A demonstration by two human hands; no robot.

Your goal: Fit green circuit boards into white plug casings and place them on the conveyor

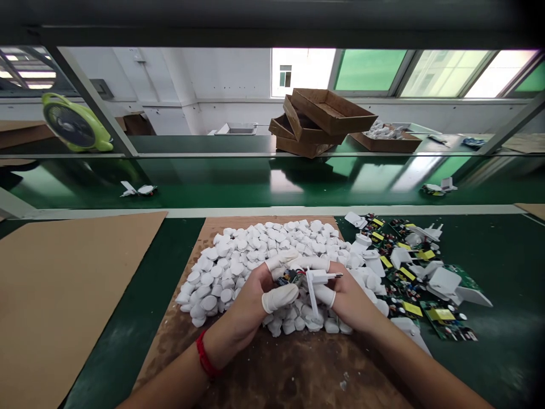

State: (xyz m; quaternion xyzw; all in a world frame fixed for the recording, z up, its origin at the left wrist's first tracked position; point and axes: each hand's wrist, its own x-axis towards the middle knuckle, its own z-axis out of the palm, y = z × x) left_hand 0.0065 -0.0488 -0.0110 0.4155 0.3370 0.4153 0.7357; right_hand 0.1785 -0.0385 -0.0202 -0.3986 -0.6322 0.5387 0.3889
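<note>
Both hands meet above a heap of white plastic caps point(238, 250) on a brown board point(272, 375). My left hand point(261, 289), with white finger cots and a red band at the wrist, is closed on a small circuit board point(289, 277) with dark parts and wires. My right hand point(340, 287), also with finger cots, is closed around a white plug piece point(317, 278) whose pins point right. The plug piece and the circuit board are close together between the fingers; how they join is hidden.
Circuit boards with yellow labels and white plugs point(413, 278) lie on the right. Cardboard point(76, 295) covers the left. Beyond a rail, a green belt point(213, 182) carries two small assemblies. Cardboard trays point(319, 119) and a green fan point(76, 124) stand behind.
</note>
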